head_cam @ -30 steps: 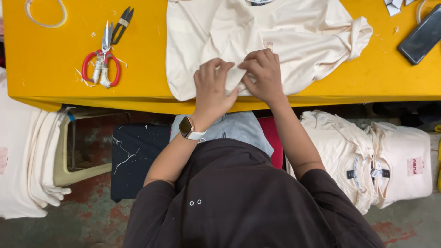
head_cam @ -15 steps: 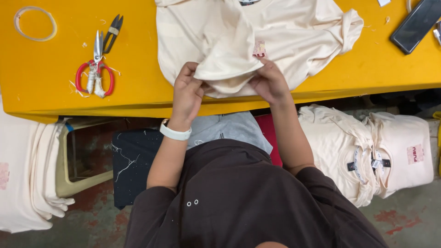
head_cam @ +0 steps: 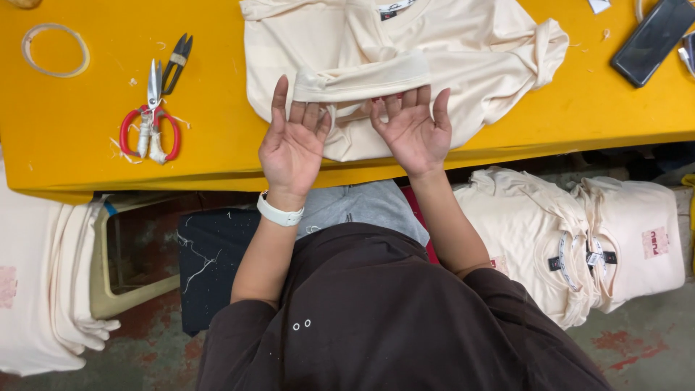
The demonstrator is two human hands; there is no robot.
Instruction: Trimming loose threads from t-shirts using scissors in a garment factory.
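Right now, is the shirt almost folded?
Partly. The cream cotton T-shirt lies on the yellow table with its hem rolled up into a band. The left hand and right hand rest palm-up at that band. One bunched sleeve is not tucked in yet. Folded cream shirts sit below.

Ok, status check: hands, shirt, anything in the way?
Left hand and right hand open, flat on cream shirt. Hem folded up. Scissors off to the left, apart.
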